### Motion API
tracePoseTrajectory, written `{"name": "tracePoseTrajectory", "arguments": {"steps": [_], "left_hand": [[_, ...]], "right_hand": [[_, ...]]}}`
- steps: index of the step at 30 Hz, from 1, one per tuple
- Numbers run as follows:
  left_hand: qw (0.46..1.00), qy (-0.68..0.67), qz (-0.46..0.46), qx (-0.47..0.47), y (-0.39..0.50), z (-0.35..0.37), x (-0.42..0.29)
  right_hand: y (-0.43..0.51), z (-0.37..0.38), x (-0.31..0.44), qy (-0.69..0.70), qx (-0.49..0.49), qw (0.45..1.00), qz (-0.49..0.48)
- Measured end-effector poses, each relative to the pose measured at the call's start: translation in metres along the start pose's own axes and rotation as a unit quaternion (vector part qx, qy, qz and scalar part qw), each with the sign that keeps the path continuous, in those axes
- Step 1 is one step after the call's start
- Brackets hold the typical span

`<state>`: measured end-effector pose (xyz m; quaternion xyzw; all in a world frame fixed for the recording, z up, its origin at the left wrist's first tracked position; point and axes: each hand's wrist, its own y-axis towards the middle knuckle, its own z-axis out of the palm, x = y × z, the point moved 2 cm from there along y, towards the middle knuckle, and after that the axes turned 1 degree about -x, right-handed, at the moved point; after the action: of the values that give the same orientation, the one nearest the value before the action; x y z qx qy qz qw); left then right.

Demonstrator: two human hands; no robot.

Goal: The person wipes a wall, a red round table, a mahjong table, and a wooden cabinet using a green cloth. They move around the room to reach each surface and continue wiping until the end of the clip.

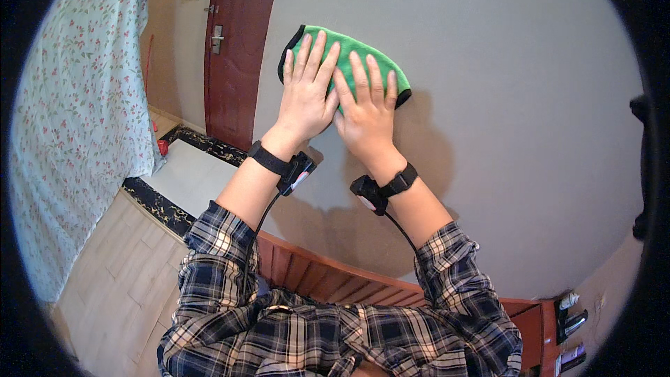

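A green cloth (314,34) with black edging lies flat against a plain grey wall (502,94). My left hand (309,94) rests on its left part with the fingers spread. On the cloth's right part is my right hand (366,110), palm down, its fingers also spread. The two hands touch or nearly touch near the thumbs. Both press on the cloth without visibly gripping it. Each wrist wears a black strap with a small black device and a cable.
A dark red door (235,57) with a metal handle is at the upper left, beside a floral curtain (84,115). Below my arms runs a reddish wooden slatted board (314,267). Bottles (569,301) and other small items stand on a red cabinet (528,324) at the lower right.
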<state>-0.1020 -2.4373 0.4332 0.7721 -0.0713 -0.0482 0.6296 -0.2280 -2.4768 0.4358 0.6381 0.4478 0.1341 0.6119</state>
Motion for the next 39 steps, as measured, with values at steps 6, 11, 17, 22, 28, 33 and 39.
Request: {"name": "tracePoseTrajectory", "arguments": {"steps": [6, 11, 17, 22, 28, 33, 39], "left_hand": [[0.995, -0.041, -0.078, 0.05, -0.109, 0.01, -0.007], [0.994, -0.034, -0.087, 0.065, -0.121, 0.006, -0.009], [0.999, -0.013, -0.031, -0.019, -0.051, 0.019, 0.007], [0.997, -0.019, -0.076, 0.018, -0.105, 0.025, 0.008], [0.977, -0.056, -0.163, 0.125, -0.204, 0.015, -0.018], [0.985, -0.033, -0.14, 0.093, -0.169, 0.019, -0.014], [0.988, -0.017, -0.14, 0.066, -0.175, 0.024, -0.015]], "right_hand": [[-0.072, 0.018, 0.024, 0.076, 0.119, 0.986, -0.083], [-0.082, 0.014, 0.026, 0.063, 0.103, 0.987, -0.105], [-0.037, 0.012, -0.005, 0.028, 0.021, 0.999, 0.001], [-0.071, 0.026, 0.016, 0.046, 0.099, 0.991, -0.081], [-0.138, 0.018, 0.041, 0.048, 0.216, 0.952, -0.211], [-0.114, 0.014, 0.026, 0.049, 0.119, 0.983, -0.133], [-0.124, 0.026, 0.033, 0.073, 0.118, 0.982, -0.125]]}}
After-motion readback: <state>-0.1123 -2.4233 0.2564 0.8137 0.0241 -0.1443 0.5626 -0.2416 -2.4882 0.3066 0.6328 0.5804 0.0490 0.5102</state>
